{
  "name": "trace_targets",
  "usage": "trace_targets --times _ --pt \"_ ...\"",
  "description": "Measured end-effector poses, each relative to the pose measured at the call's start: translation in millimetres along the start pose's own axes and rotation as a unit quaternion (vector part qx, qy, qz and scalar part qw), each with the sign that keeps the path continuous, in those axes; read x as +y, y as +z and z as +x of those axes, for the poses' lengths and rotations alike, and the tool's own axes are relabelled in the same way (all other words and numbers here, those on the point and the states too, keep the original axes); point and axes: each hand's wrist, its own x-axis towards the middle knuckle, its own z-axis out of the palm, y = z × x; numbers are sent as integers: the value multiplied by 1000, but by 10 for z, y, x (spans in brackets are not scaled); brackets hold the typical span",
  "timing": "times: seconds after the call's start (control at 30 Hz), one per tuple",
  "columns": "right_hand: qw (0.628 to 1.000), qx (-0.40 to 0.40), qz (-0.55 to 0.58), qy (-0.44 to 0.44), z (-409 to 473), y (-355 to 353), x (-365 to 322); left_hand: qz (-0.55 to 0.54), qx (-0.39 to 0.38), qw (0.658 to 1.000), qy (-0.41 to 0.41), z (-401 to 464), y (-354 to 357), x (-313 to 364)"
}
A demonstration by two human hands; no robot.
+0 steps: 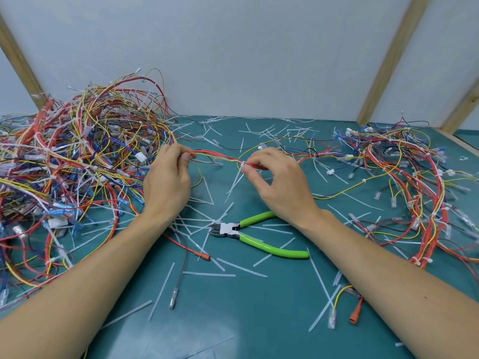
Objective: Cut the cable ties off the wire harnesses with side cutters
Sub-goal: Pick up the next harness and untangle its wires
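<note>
From my head camera, my left hand [167, 177] has its grip closed on a red-and-yellow wire harness [215, 154] stretched above the teal worktop [233, 320], and my right hand [278, 182] pinches it at a white cable tie [239, 172]. The green-handled side cutters [256, 235] lie on the worktop under my right wrist, amid cut tie strips.

Both bare forearms reach forward from the lower corners, converging toward the middle. Left hand [167, 181]: back facing up, fingers curled, thumb and fingers pinching a wire bundle [215, 153]. Right hand [281, 183]: back up, wrist slightly raised, thumb and forefinger pinching the same bundle, other fingers loosely curled. The hands sit near each other, apart.
</note>
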Motion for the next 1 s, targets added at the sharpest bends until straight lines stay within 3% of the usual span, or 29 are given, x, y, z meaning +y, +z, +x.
trace_targets --times 0.17,0.37,0.63,0.77,1.0 --pt "1000 -24 -9 14 -12 -3 0 17 -5 1000 -1 6 14 -5" --pt "997 -35 -52 37 -16 -16 7 58 30 991 116 -23 -44 151" --pt "995 -33 -87 -29 -38 -27 -77 37 -99 957 271 -92 21 293" --pt "995 -3 -77 -66 -43 -23 -103 38 -115 953 276 -75 35 283" --pt "999 2 -12 -53 -33 19 -58 43 -94 959 263 -120 3 353"
